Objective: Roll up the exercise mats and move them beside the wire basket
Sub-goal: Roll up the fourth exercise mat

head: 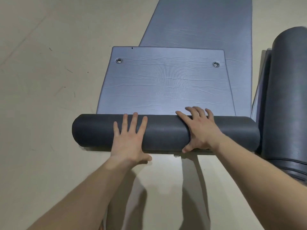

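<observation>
A grey-blue exercise mat (166,87) lies on the floor, mostly wound into a dark roll (166,131) across the middle of the view. Its flat end has two metal eyelets near the far corners. My left hand (130,138) rests flat on top of the roll with fingers spread. My right hand (198,128) lies over the roll, fingers reaching the flat part and thumb under the near side. A second flat mat (207,22) stretches away beneath and behind it. A rolled dark mat (287,100) lies at the right edge.
The floor (49,80) is pale beige, with small dark scuffs at left. My shadow falls on the floor below the roll. No wire basket is in view.
</observation>
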Tool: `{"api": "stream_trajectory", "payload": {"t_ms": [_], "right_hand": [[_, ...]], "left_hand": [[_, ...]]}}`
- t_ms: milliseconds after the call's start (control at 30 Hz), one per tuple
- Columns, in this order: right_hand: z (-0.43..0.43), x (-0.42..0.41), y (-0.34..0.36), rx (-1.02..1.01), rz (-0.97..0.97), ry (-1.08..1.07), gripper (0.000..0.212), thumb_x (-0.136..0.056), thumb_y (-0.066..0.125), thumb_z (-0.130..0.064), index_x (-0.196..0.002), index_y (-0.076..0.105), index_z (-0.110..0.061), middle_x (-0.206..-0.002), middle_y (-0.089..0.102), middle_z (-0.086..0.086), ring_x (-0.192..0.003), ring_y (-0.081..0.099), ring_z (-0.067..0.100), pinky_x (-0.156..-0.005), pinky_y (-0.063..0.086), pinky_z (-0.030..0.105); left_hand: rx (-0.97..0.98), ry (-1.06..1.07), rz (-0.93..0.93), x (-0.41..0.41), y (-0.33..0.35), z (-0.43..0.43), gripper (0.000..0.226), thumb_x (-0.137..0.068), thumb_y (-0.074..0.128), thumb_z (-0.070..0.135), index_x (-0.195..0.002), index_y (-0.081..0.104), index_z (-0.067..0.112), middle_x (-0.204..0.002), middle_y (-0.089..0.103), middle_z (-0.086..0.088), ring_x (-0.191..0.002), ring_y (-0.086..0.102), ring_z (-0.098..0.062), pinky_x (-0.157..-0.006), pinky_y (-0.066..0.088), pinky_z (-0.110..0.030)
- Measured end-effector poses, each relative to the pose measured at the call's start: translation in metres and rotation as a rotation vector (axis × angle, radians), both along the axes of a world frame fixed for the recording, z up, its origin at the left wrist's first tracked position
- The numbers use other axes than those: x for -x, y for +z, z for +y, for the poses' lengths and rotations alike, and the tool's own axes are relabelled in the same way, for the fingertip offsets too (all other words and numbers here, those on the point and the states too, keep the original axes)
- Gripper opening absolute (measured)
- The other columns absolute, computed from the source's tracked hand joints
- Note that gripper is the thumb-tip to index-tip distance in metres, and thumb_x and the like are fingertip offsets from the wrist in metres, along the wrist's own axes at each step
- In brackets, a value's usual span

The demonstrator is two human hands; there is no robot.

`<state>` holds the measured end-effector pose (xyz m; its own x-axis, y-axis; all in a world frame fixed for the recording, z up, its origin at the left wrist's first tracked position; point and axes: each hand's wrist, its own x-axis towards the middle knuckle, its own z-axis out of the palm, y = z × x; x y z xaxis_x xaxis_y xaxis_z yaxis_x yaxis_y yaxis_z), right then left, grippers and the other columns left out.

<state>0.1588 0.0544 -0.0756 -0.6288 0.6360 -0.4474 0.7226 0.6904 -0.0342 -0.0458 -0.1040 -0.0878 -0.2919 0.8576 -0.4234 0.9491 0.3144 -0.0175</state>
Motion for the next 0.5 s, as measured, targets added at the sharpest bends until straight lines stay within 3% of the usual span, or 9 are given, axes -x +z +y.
{"api": "stream_trajectory", "payload": {"t_ms": [133, 200, 267, 367, 500], "right_hand": [[-0.031, -0.011, -0.033, -0.224, 0.069, 0.038, 0.15, -0.039, 0.09, -0.072, -0.161, 0.02, -0.021, -0.162, 0.028, 0.02, -0.149, 0.025, 0.043, -0.117, 0.019, 0.063], [-0.017, -0.006, -0.044, -0.297, 0.123, 0.05, 0.148, -0.035, 0.092, -0.07, -0.158, 0.024, -0.023, -0.157, 0.036, 0.02, -0.144, 0.033, 0.044, -0.114, 0.026, 0.065], [0.006, 0.002, -0.041, -0.297, 0.12, 0.062, 0.142, -0.038, 0.085, -0.078, -0.156, 0.023, -0.028, -0.153, 0.042, 0.016, -0.139, 0.04, 0.04, -0.112, 0.029, 0.061], [0.031, 0.013, -0.027, -0.246, 0.077, 0.116, 0.128, -0.047, 0.073, -0.08, -0.153, 0.018, -0.035, -0.148, 0.045, 0.006, -0.131, 0.047, 0.032, -0.111, 0.034, 0.052], [0.036, 0.024, 0.0, -0.111, -0.004, 0.108, 0.116, -0.052, 0.074, -0.073, -0.149, 0.019, -0.04, -0.138, 0.049, 0.0, -0.116, 0.055, 0.029, -0.104, 0.042, 0.047]], "left_hand": [[-0.041, -0.024, -0.053, 0.036, -0.011, 0.05, 0.143, -0.053, 0.07, 0.089, -0.161, -0.006, 0.035, -0.172, 0.002, -0.002, -0.158, -0.002, -0.034, -0.125, 0.004, -0.059], [-0.051, -0.081, -0.065, 0.048, -0.012, 0.061, 0.142, -0.054, 0.066, 0.092, -0.161, -0.007, 0.034, -0.172, 0.001, 0.0, -0.158, 0.004, -0.032, -0.126, 0.006, -0.055], [-0.091, -0.143, -0.022, 0.051, -0.015, 0.06, 0.142, -0.057, 0.063, 0.093, -0.161, -0.011, 0.031, -0.172, 0.0, -0.001, -0.157, 0.007, -0.033, -0.126, 0.008, -0.055], [-0.188, -0.181, 0.044, 0.049, -0.019, 0.06, 0.133, -0.057, 0.069, 0.087, -0.158, 0.003, 0.032, -0.166, 0.022, -0.002, -0.15, 0.026, -0.032, -0.123, 0.019, -0.054], [-0.141, -0.16, -0.049, 0.053, -0.006, 0.065, 0.119, -0.053, 0.07, 0.081, -0.152, 0.019, 0.037, -0.151, 0.043, 0.005, -0.132, 0.047, -0.026, -0.115, 0.032, -0.049]]}}
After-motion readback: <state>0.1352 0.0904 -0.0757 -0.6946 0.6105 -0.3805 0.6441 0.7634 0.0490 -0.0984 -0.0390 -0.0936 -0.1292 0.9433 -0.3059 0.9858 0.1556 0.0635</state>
